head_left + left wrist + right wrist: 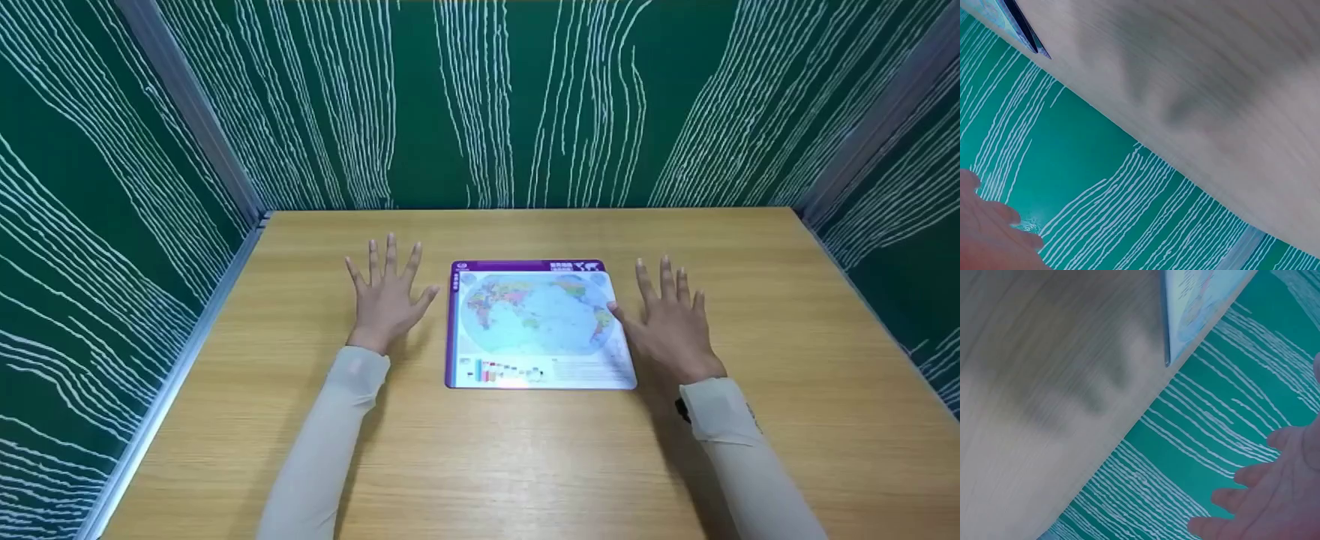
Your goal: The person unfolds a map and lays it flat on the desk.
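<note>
Map board: a thin sheet or board printed with a world map (532, 315), purple along its top and left borders, lies face up near the middle of the table (525, 465), between the two hands.
Left hand: the left hand (384, 304) is raised over the table, palm down, beside the board's left border and apart from it.
Right hand: the right hand (673, 330) is likewise raised; in the head view its thumb overlaps the board's right edge, but the right wrist view suggests a gap.
Grip: fingers spread wide on both sides, nothing pinched or carried.
Shadows: blurred finger shadows fall on the wood in both wrist views, which fits hands held clear of it.
Sleeves: pale cuffs reach both wrists, with a dark strap (682, 409) showing by the right one.
Slipping risk: the map face looks glossy, so fingertips pressing from above would probably skid or push the board askew.
Lifting risk: the board seems thin and flush with the wood, leaving little for nails to get under; a one-sided lift could tilt it or let it drop.
Uneven contact: the right thumb appears closer than the left, so lowering both together might nudge the board leftward first.
</note>
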### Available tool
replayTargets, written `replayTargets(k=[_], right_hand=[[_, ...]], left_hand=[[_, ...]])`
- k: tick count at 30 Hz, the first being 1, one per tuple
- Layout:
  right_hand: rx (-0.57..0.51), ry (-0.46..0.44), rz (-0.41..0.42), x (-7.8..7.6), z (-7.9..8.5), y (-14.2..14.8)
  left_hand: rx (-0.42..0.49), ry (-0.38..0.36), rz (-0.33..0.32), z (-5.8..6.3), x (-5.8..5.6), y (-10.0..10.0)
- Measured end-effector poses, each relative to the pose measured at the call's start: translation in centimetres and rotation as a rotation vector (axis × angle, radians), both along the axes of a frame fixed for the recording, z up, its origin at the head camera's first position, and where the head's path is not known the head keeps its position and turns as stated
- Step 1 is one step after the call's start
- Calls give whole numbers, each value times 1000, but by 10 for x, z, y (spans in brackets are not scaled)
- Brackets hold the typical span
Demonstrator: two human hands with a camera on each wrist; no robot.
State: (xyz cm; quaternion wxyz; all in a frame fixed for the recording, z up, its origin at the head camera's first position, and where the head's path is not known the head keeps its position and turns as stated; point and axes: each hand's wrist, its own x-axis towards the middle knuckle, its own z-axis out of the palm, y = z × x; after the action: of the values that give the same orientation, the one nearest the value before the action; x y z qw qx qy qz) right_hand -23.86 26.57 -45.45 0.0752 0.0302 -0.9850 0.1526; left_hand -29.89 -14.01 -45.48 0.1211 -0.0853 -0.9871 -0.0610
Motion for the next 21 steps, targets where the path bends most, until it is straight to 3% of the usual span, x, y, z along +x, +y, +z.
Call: replayTargets(k=[12,21], right_hand=[[-28,-123,68,16,4,-21],[1,-191,119,29,-4,-40]], left_hand=[[9,-84,-116,0,-9,-1],[14,-125,-223,-12,-15,4]])
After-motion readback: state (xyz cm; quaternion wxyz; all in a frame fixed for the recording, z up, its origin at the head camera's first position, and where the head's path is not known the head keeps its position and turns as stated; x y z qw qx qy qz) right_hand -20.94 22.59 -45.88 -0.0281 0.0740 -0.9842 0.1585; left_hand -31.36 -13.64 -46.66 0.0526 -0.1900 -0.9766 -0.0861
